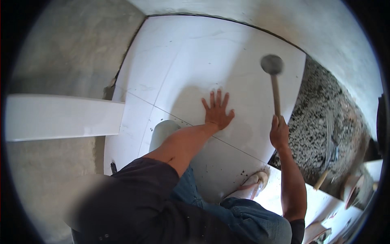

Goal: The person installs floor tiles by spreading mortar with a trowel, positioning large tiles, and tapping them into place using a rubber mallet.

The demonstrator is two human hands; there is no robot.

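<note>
My left hand (217,112) is spread on a large white veined tile (243,44), fingers apart, pressing flat on its surface. My right hand (279,132) grips the wooden handle of a mallet (271,64), whose round dark head is raised over the right part of that tile, slightly blurred. Thin joints divide the white tiles around my hands. Partly behind my left forearm is a pale grey-green rounded shape (160,134) that I cannot make out, with dark specks beside it. My sandalled foot (256,183) stands on tile at the lower right.
Wet grey mortar (315,93) borders the tile on the right, with a trowel (327,162) lying on it and a bucket-like container (351,189) nearby. A white ledge (61,116) juts in from the left wall (73,49). Another wall (325,24) runs along the back.
</note>
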